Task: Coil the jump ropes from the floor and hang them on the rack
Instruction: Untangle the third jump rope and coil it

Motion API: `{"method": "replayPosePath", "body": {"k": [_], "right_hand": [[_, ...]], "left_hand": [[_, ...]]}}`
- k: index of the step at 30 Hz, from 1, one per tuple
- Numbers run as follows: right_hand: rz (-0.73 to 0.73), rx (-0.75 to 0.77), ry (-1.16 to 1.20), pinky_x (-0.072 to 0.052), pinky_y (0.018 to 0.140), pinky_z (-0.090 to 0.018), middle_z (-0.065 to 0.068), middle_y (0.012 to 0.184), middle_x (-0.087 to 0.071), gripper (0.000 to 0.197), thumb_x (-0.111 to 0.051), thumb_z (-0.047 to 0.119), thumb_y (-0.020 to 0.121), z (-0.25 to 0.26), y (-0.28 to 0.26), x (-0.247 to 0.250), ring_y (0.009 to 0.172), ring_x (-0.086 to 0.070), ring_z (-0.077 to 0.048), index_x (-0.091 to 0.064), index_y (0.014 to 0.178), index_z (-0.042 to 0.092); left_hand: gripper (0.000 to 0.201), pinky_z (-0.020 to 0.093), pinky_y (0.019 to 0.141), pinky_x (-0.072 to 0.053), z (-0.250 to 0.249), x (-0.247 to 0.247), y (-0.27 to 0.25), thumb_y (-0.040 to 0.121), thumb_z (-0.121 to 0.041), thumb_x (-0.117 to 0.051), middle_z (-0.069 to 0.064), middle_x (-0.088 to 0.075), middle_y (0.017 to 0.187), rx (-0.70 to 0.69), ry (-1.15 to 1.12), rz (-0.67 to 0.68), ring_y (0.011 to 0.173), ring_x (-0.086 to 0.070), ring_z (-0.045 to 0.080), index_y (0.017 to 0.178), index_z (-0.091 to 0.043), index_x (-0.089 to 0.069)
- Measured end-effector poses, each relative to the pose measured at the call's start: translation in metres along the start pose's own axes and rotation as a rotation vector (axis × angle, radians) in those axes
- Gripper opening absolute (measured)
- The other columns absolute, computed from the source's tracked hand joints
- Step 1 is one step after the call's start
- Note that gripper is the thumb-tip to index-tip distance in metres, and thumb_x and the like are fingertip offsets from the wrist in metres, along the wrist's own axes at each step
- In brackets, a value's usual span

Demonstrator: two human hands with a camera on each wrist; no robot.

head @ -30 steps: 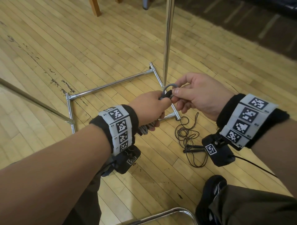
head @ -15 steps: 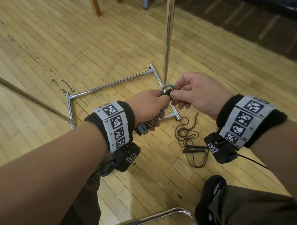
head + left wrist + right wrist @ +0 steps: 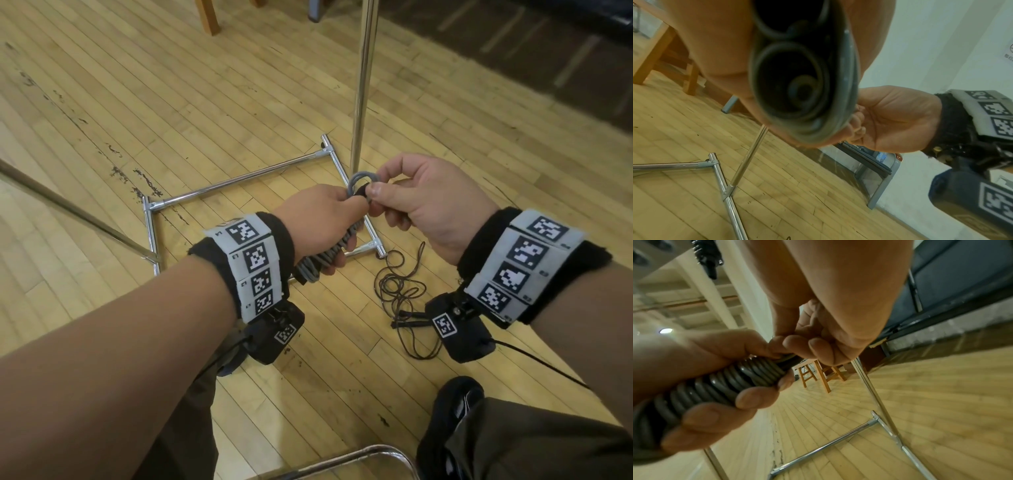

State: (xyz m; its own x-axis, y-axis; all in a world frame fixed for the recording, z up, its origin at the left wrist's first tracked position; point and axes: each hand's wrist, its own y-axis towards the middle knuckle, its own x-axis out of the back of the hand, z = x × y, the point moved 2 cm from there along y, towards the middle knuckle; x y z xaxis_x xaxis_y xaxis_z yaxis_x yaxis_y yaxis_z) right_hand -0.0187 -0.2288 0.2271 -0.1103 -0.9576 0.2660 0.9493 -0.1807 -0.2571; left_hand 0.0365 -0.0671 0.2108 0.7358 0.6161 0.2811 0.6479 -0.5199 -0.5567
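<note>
Nearest the head camera, a dark shoe and a curved chrome tube are showing at the lower edge; just beyond, both wrists are wearing marker bands with small black cameras slung beneath; the left hand is wrapping all its fingers round the grey jump rope, wound into a tight stack of turns, while the right hand is pinching the topmost loop between thumb and forefinger, the two hands touching at that point. The right wrist view is showing what the head view hides: the grey turns lying side by side across the left fingers. The left wrist view is looking straight down the bore of the coil, blurred, with the right palm just behind it. On the wood floor below the right wrist, a thin black jump rope is lying loose and tangled, handles together; beyond the hands, the chrome rack is standing with its base bars on the floor and its upright pole rising out of frame; a wooden stool is appearing only in the right wrist view, far behind.
</note>
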Motion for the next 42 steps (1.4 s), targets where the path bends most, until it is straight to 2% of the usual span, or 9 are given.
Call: {"method": "replayPosePath", "body": {"k": [4,7,14,16,21,26,33,38,42], "right_hand": [[-0.035,0.046,-0.181,-0.048,0.060,-0.038,-0.011,0.070,-0.053,0.009,-0.073,0.024,0.094,-0.001,0.003,-0.003,0.062,-0.050,-0.022,-0.069,0.099,0.018],[-0.049,0.038,-0.198,-0.064,0.064,-0.041,-0.017,0.081,-0.070,0.007,-0.073,0.024,0.095,-0.003,0.003,-0.007,0.070,-0.069,-0.029,-0.068,0.098,0.020],[-0.050,0.020,-0.171,-0.063,0.071,-0.055,-0.019,0.082,-0.074,0.008,-0.071,0.017,0.095,-0.003,0.000,-0.003,0.078,-0.073,-0.038,-0.067,0.102,0.016],[-0.050,0.056,-0.226,-0.063,0.071,-0.052,-0.018,0.081,-0.073,0.008,-0.070,0.017,0.096,-0.002,0.000,-0.002,0.077,-0.072,-0.034,-0.066,0.102,0.016],[-0.046,0.162,-0.397,-0.060,0.072,-0.048,-0.011,0.082,-0.069,0.006,-0.070,0.020,0.095,0.002,-0.001,-0.002,0.074,-0.069,-0.026,-0.066,0.099,0.023],[-0.046,0.165,-0.341,-0.062,0.073,-0.044,-0.009,0.097,-0.067,0.008,-0.071,0.016,0.094,0.005,-0.002,-0.003,0.077,-0.072,-0.022,-0.068,0.100,0.019],[-0.058,0.043,-0.174,-0.064,0.079,-0.049,-0.016,0.093,-0.072,0.028,-0.075,0.011,0.091,0.004,-0.002,-0.001,0.079,-0.076,-0.029,-0.061,0.112,0.022],[0.036,-0.037,0.000,-0.064,0.073,-0.033,-0.020,0.102,-0.072,0.025,-0.071,0.003,0.092,0.006,-0.004,0.005,0.082,-0.075,-0.028,-0.063,0.116,0.007],[0.088,-0.056,0.099,-0.057,0.068,-0.031,-0.012,0.087,-0.065,0.026,-0.068,0.002,0.093,0.005,-0.004,0.009,0.073,-0.066,-0.018,-0.062,0.119,0.002]], "left_hand": [[0.038,0.038,0.058,-0.062,0.003,-0.002,-0.001,0.109,-0.042,-0.047,0.004,-0.069,0.070,0.015,-0.004,-0.010,0.055,-0.067,0.022,0.106,-0.008,-0.063],[0.037,0.036,0.058,-0.061,0.005,-0.003,0.001,0.109,-0.041,-0.046,0.004,-0.069,0.072,0.028,-0.017,-0.022,0.056,-0.067,0.022,0.107,-0.008,-0.061],[0.032,0.033,0.054,-0.056,0.004,-0.005,-0.001,0.105,-0.041,-0.051,0.006,-0.067,0.077,0.053,-0.120,0.062,0.056,-0.065,0.021,0.109,-0.011,-0.060],[0.042,0.033,0.054,-0.055,0.004,-0.005,-0.002,0.103,-0.048,-0.048,0.005,-0.066,0.075,0.092,-0.227,0.109,0.056,-0.063,0.021,0.110,-0.009,-0.060],[0.086,0.035,0.058,-0.056,0.004,-0.005,-0.003,0.084,-0.093,-0.039,0.006,-0.065,0.077,0.058,-0.279,0.138,0.061,-0.063,0.024,0.097,-0.012,-0.063],[0.076,0.034,0.054,-0.055,0.008,-0.003,0.001,0.095,-0.083,-0.038,0.006,-0.064,0.073,0.060,-0.291,0.120,0.056,-0.061,0.024,0.097,-0.011,-0.064],[0.056,0.032,0.053,-0.055,0.008,-0.001,0.004,0.100,-0.065,-0.053,0.005,-0.066,0.072,0.076,-0.337,0.132,0.054,-0.061,0.022,0.104,-0.009,-0.063],[0.052,0.032,0.051,-0.054,0.009,-0.003,0.005,0.101,-0.059,-0.056,0.008,-0.065,0.073,0.066,-0.396,0.140,0.053,-0.061,0.023,0.103,-0.007,-0.061],[0.055,0.031,0.051,-0.054,0.007,-0.002,0.003,0.099,-0.063,-0.057,0.007,-0.065,0.072,0.033,-0.409,0.179,0.053,-0.060,0.022,0.102,-0.008,-0.062]]}}
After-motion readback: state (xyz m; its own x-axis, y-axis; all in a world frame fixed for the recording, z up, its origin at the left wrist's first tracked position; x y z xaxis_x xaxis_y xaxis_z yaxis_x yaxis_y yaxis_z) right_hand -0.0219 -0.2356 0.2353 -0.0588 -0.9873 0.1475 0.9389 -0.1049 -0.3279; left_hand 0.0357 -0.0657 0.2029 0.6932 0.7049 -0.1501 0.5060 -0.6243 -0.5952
